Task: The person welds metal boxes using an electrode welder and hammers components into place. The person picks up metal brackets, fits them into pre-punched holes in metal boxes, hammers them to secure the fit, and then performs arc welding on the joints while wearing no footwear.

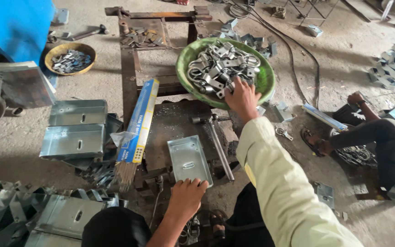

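Note:
My right hand (242, 98) reaches forward into a green bowl (266, 80) heaped with shiny metal clamps (218, 66). Its fingers dip into the near side of the pile; whether they hold a clamp is hidden. My left hand (186, 196) grips the near edge of a small flat galvanized metal tray (188, 158), which lies on the dark work plate (172, 121) in front of me. A hammer (218, 144) rests just right of the tray, between my two hands.
A blue box of welding rods (138, 121) leans left of the tray. Stacked metal trays (76, 130) lie at left, a yellow bowl of small parts (70, 57) behind them. Another person (380, 142) sits on the floor at right. A black cable (293, 55) crosses the floor.

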